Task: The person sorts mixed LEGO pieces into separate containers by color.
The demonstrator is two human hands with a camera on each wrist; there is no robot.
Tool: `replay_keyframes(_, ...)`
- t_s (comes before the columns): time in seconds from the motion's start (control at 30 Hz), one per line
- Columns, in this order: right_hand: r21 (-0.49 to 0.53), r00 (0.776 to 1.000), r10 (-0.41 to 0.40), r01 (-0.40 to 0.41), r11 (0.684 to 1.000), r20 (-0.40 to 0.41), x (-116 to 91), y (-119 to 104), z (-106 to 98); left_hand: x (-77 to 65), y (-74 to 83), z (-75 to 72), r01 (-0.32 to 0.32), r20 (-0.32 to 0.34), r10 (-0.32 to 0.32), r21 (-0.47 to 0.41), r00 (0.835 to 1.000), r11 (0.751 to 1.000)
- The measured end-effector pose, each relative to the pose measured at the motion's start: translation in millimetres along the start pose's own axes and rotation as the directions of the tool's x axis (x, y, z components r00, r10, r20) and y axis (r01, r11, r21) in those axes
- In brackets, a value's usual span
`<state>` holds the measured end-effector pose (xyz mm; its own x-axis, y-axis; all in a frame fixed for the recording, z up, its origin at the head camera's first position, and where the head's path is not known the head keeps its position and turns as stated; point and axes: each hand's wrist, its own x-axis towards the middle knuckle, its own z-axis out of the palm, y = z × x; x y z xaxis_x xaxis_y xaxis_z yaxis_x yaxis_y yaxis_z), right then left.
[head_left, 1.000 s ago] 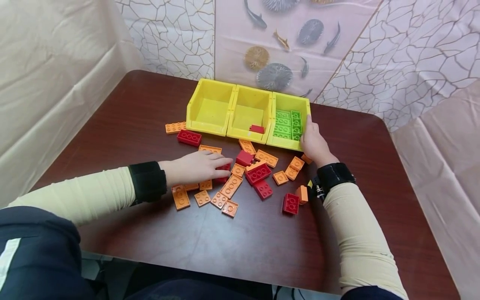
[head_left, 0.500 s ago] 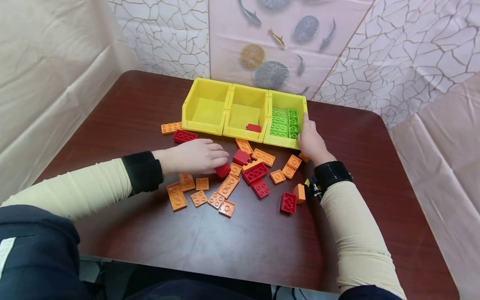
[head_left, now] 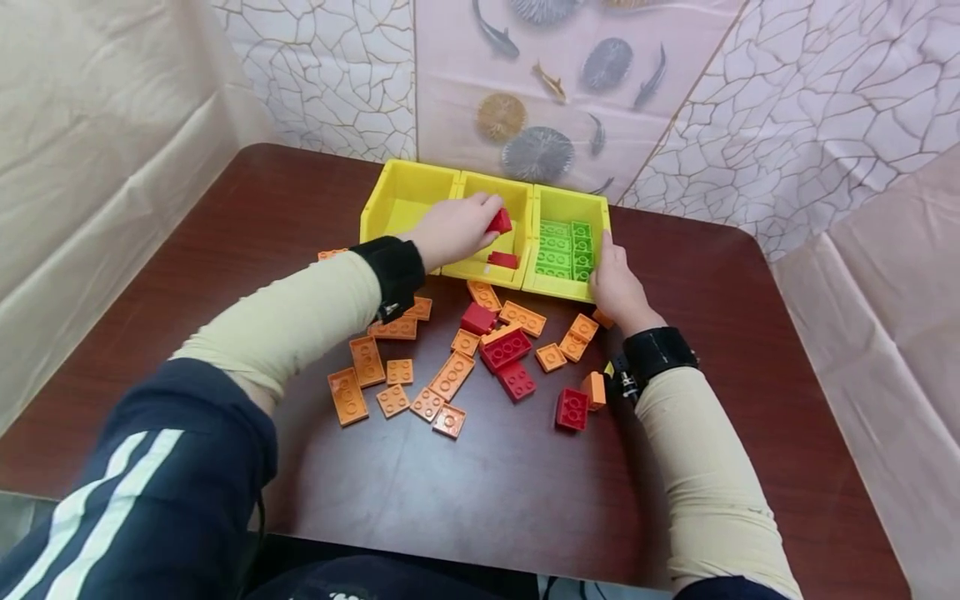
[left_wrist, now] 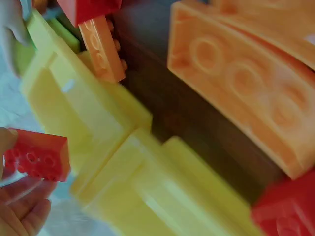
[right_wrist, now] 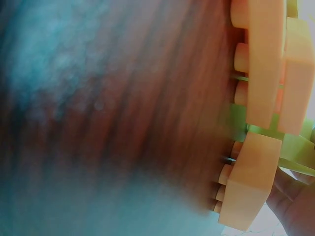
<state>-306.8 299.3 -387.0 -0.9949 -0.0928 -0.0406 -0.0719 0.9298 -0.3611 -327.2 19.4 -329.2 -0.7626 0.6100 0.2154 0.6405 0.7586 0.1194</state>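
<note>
Over the middle yellow bin (head_left: 491, 272) my left hand (head_left: 459, 227) pinches a red toy brick (head_left: 500, 221). The left wrist view shows that red brick (left_wrist: 38, 155), studs visible, between thumb and fingers. Below it, a second red brick (head_left: 503, 260) lies inside the middle bin. My right hand (head_left: 619, 287) rests against the outer side of the right yellow bin (head_left: 558, 287), fingers along its wall. Green bricks (head_left: 555, 248) lie in rows in that bin. In the right wrist view, only part of the right hand (right_wrist: 298, 204) shows, behind orange bricks (right_wrist: 251, 182).
The left yellow bin (head_left: 375, 218) is partly covered by the left arm. Orange bricks (head_left: 452, 377) and red bricks (head_left: 506, 348) are scattered before the bins. A red brick (head_left: 572, 410) and an upright orange brick (head_left: 595, 390) stand near the right wrist on the brown table (head_left: 420, 492).
My left hand has picked up a red brick from the pile and carried it up and right, over the middle bin. The right hand has stayed at the right bin.
</note>
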Motion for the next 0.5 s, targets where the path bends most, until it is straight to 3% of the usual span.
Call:
replay_keyframes(0.1, 0.010, 1.000, 0.002, -0.002, 1.000, 0.006, 0, 1, 3, 15.3, -6.1, 14.9, 0.114, 0.018, -0.115, 0.049, 0.993, 0.992)
replay_keyframes(0.2, 0.018, 1.000, 0.004, -0.004, 1.000, 0.004, 1, 1, 5, 25.4, -10.5, 25.4, 0.167, 0.049, -0.177, 0.162, 0.983, 0.973)
replay_keyframes(0.3, 0.014, 1.000, 0.010, -0.009, 1.000, -0.015, 1, 1, 4, 32.8, -11.2, 31.4, 0.159, 0.106, -0.193, 0.267, 0.975, 0.950)
replay_keyframes(0.5, 0.017, 1.000, 0.022, -0.022, 1.000, -0.019, 2, 3, 3, 37.6, -4.9, 37.6, 0.123, 0.194, -0.213, 0.394, 0.958, 0.911)
